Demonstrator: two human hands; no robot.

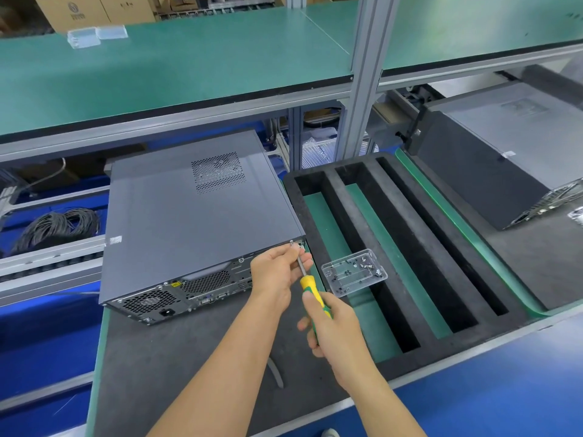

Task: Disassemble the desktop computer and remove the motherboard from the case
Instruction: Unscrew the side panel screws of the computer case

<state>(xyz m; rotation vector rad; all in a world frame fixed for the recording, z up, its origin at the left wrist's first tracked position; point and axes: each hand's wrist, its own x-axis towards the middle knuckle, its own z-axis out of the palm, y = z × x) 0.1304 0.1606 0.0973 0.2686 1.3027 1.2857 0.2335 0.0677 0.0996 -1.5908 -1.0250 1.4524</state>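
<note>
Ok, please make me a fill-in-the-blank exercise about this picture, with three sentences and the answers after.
1. The right hand grips the screwdriver by its yellow and ____ handle.
2. The left hand pinches the screwdriver's metal ____.
3. The clear tray of loose screws lies to the ____ of the computer case.

Answers: green; shaft; right

No text can be read. The cardboard box [75, 11] at far left bears a round printed logo, too blurred to read. The computer case [195, 216] carries a white sticker [114, 240] and a yellow warning label [175, 284], both illegible.
</note>
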